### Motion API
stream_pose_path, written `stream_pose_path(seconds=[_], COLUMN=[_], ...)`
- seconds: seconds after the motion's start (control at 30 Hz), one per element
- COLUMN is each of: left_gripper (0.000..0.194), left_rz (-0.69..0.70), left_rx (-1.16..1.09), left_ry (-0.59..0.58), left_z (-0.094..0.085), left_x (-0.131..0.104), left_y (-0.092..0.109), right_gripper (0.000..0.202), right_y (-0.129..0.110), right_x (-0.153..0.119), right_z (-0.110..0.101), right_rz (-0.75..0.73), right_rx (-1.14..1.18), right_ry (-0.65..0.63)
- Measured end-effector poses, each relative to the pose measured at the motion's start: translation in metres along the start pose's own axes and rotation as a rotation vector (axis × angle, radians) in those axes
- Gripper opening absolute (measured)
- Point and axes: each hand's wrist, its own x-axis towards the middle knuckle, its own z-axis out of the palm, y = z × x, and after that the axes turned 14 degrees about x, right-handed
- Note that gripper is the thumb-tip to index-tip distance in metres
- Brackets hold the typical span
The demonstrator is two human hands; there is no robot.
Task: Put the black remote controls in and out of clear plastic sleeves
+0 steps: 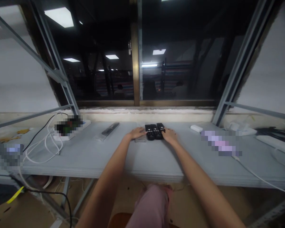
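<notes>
Several black remote controls [150,131] lie close together, side by side, on the grey table in front of me. My left hand [136,133] is at their left edge, fingers stretched out and low, touching the leftmost one. Beneath that hand is a clear plastic sleeve [140,139], partly covered. My right hand [170,136] has its fingers bent over the right edge of the rightmost remote control [160,127], which sits slightly askew. Farther left, another remote control [110,128] lies at a slant, partly in a clear plastic bag [100,137].
A white power strip [63,137] with tangled white cables [46,148] is on the left. To the right are a blurred-out phone-like object [219,143] on a cable, a small white block [196,128] and another white strip [275,144]. Metal posts [239,63] frame the table before a dark window.
</notes>
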Motion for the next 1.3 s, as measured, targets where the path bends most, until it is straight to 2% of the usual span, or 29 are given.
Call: stream_pose_path(seconds=[0.03,0.1,0.17,0.27,0.33,0.37,0.43,0.47,0.53,0.6,0.7,0.8,0.87,0.9,0.97,1.03,1.1,1.2,1.3], left_gripper=[0.012,0.009,0.012,0.024,0.036,0.043,0.050,0.051,0.051,0.048,0.041,0.038,0.049,0.056,0.059,0.052,0.047,0.042,0.032], left_rz=[0.051,0.193,0.304,0.307,0.272,0.234,0.095,0.007,-0.164,-0.260,-0.241,-0.210,-0.238,-0.268,-0.329,-0.370,-0.370,-0.334,-0.187], left_rx=[0.095,0.454,0.698,0.761,0.865,0.988,1.233,1.315,1.398,1.443,1.525,1.543,1.491,1.453,1.386,1.353,1.353,1.311,1.109], left_ry=[-0.008,-0.012,0.058,0.208,0.347,0.451,0.625,0.678,0.689,0.648,0.634,0.737,0.823,0.818,0.697,0.551,0.510,0.571,0.754], left_z=[-0.001,-0.003,-0.009,-0.026,-0.043,-0.052,-0.072,-0.080,-0.093,-0.099,-0.098,-0.094,-0.093,-0.094,-0.096,-0.100,-0.104,-0.107,-0.103], left_x=[0.000,0.001,0.002,0.002,0.000,-0.002,-0.004,-0.006,-0.008,-0.010,-0.014,-0.020,-0.025,-0.027,-0.029,-0.030,-0.031,-0.031,-0.026], left_y=[0.000,0.002,0.005,0.011,0.011,0.010,0.006,0.003,-0.001,-0.001,0.005,0.011,0.016,0.018,0.024,0.031,0.036,0.039,0.039], right_gripper=[0.045,0.045,0.044,0.043,0.043,0.042,0.042,0.043,0.043,0.044,0.044,0.043,0.043,0.043,0.043,0.043,0.042,0.041,0.038], right_y=[0.000,-0.001,-0.003,-0.005,-0.007,-0.007,-0.008,-0.009,-0.009,-0.010,-0.010,-0.009,-0.009,-0.009,-0.009,-0.009,-0.009,-0.010,-0.013], right_x=[0.000,-0.001,-0.002,-0.003,-0.004,-0.004,-0.005,-0.005,-0.005,-0.005,-0.005,-0.005,-0.005,-0.005,-0.005,-0.006,-0.007,-0.007,-0.008], right_z=[-0.001,-0.003,-0.004,-0.005,-0.006,-0.006,-0.007,-0.007,-0.007,-0.007,-0.007,-0.005,-0.005,-0.005,-0.005,-0.005,-0.005,-0.005,-0.004], right_rz=[0.008,0.019,0.023,0.030,0.038,0.041,0.046,0.048,0.052,0.056,0.062,0.058,0.051,0.048,0.045,0.041,0.039,0.021,-0.042], right_rx=[0.002,0.006,0.009,0.011,0.012,0.012,0.012,0.013,0.015,0.017,0.009,-0.001,-0.005,-0.007,-0.006,-0.003,-0.002,0.006,0.028], right_ry=[-0.001,-0.007,-0.016,-0.024,-0.029,-0.032,-0.037,-0.038,-0.037,-0.034,-0.035,-0.047,-0.049,-0.047,-0.038,-0.029,-0.022,0.020,0.099])
